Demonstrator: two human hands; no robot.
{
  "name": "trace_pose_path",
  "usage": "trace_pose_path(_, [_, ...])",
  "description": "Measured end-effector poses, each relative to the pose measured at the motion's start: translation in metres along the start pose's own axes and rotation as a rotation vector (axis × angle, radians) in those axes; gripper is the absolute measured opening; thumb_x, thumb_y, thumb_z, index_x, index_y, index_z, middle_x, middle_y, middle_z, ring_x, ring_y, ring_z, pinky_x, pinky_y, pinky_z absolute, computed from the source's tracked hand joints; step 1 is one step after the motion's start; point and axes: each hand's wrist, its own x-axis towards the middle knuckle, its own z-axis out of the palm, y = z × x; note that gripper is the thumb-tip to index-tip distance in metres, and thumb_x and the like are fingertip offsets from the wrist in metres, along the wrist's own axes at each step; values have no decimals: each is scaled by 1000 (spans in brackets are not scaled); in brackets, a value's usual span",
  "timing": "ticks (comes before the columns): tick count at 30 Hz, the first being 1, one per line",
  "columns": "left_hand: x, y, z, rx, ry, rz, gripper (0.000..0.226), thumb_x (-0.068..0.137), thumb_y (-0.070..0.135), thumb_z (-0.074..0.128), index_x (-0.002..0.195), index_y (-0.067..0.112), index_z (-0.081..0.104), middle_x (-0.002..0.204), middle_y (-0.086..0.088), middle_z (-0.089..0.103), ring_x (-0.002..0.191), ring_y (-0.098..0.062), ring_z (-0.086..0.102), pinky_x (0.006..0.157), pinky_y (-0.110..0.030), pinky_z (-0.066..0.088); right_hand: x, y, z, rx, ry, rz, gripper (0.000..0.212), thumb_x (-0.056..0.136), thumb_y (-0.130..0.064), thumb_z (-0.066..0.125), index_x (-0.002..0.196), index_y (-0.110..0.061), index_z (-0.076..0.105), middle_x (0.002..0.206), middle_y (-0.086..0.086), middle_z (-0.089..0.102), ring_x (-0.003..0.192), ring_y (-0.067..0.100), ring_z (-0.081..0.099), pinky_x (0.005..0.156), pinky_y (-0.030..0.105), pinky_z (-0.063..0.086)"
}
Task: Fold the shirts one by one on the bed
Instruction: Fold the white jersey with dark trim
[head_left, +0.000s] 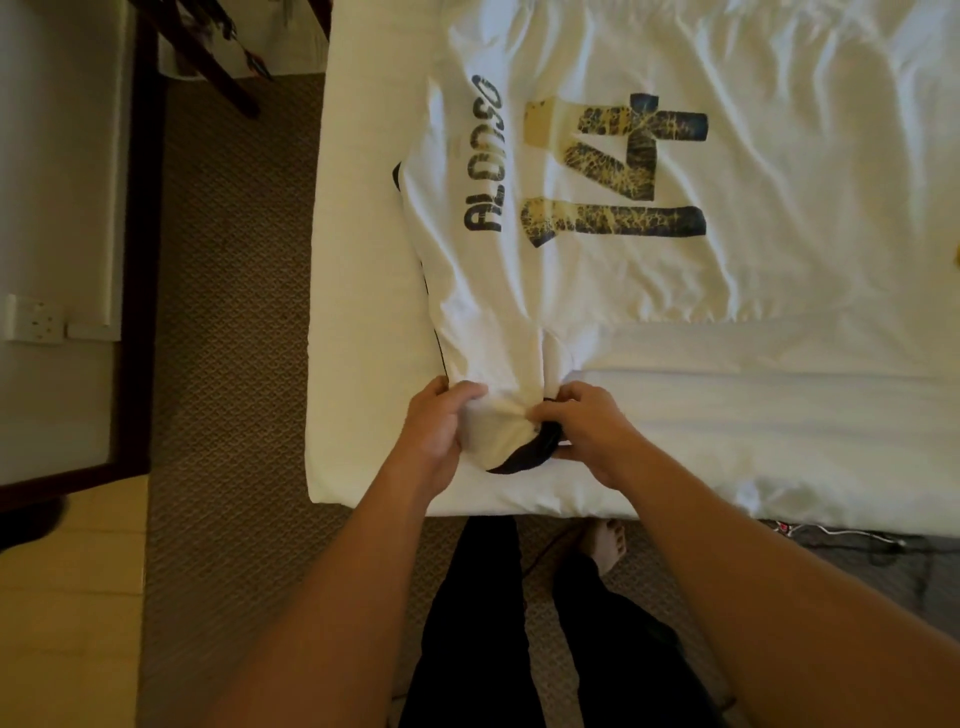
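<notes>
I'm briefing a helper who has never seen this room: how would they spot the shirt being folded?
Find the white bed. Spread flat across its sheet lies a white shirt, one sleeve bunched at the near edge, gripped by the left hand and right hand. The dark ALONSO lettering and a cracked 14 mark it out from the plain sheet.

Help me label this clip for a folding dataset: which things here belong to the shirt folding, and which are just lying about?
Part of the job:
- white jersey printed ALONSO 14, spread print-up
- its dark-cuffed sleeve, gripped by the left hand and right hand
- bed it lies on

Just lying about:
- wall socket
- dark wooden furniture legs
- cables on the carpet
</notes>
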Motion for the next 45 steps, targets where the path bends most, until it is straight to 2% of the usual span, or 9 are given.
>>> trace_pose_path(6, [-6,-6,-20,67,161,53,14,90,13,73,101,12,65,110,-8,73,102,-28,69,87,-49,57,2,14,-16,40,-22,24,19,85,-4,71,84,-10,52,88,11,61,81,28,66,74,39,58])
trace_pose_path(10, [-9,-18,-35,221,238,153,15,93,26,74,100,15,66,102,-6,74,96,-25,72,82,-44,59,5,19,-11,-520,-41,-108,17,77,0,69,85,-8,56,82,10,58,70,27,62,65,41,57])
trace_pose_path(15, [-20,-38,-38,572,11,28,16,91,21,76,102,11,70,83,1,70,57,0,60,49,-17,43,8,11,-3,-885,-110,-90,15,80,-12,58,69,-8,49,63,13,59,55,27,68,53,32,46])
trace_pose_path(19, [-22,-44,-48,385,168,49,12,98,20,67,106,12,66,98,-9,68,81,-20,64,61,-30,51,4,14,-13,-843,-223,6,16,88,-15,64,87,2,63,68,12,70,52,24,64,49,26,48])
trace_pose_path(23, [-20,-54,-57,667,169,49,7,98,20,67,97,13,64,97,-11,69,78,-27,66,56,-31,54,2,15,-16,-883,-270,36,26,90,-25,67,92,1,65,75,15,73,51,24,63,51,26,48])
trace_pose_path(28, [-13,-50,-56,883,178,94,20,92,20,72,104,6,67,98,-10,67,96,-33,65,80,-36,52,7,17,-22,-819,-192,-93,14,91,-13,62,80,-4,61,76,15,74,53,24,64,48,26,47])
trace_pose_path(35, [-7,-21,-33,707,281,136,32,90,37,71,80,10,55,78,-5,54,75,-24,53,71,-35,39,2,-1,-35,-1045,56,-323,25,86,-33,61,85,-9,66,84,10,68,74,28,66,72,41,59])
trace_pose_path(41, [18,23,-14,585,388,188,39,94,44,61,77,9,61,79,-8,62,77,-27,60,75,-36,48,16,-47,-33,-1041,199,-484,21,89,-24,58,69,-17,55,74,4,60,69,23,59,60,31,46])
trace_pose_path(45, [45,62,-5,461,427,215,38,98,42,57,84,7,64,78,-3,60,77,-22,57,56,-25,37,33,-99,-6,-1010,201,-579,18,91,-21,56,74,-18,58,77,2,63,72,22,60,61,29,47])
